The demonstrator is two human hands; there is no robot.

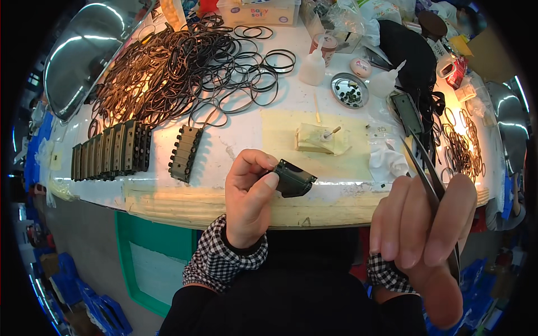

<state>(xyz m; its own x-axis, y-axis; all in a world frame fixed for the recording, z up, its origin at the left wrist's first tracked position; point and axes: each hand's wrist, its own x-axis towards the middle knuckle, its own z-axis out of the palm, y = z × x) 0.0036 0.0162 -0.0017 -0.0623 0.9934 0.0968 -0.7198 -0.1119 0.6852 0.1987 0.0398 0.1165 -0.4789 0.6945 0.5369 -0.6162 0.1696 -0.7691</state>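
Between thumb and fingers, my left hand (249, 193) pinches a small dark green moulded part (294, 180) above the table's near edge. My right hand (423, 218), raised close to the camera at the right, grips a pair of metal tweezers (428, 171). The tweezers' tips point up and away, standing apart with nothing visible between them. Beyond the held part, a yellowish block (314, 139) with a short stick on top rests on a pale yellow sheet (274, 126). A round metal dish (349, 91) farther back contains small dark green bits.
A big heap of dark rubber bands (179, 67) covers the back left. Left of my hand stand a row of olive-green ribbed parts (112, 150) and a single one (186, 153). White squeeze bottles (311, 68), a dark bag (399, 47) and another dark green piece (406, 113) lie toward the right.
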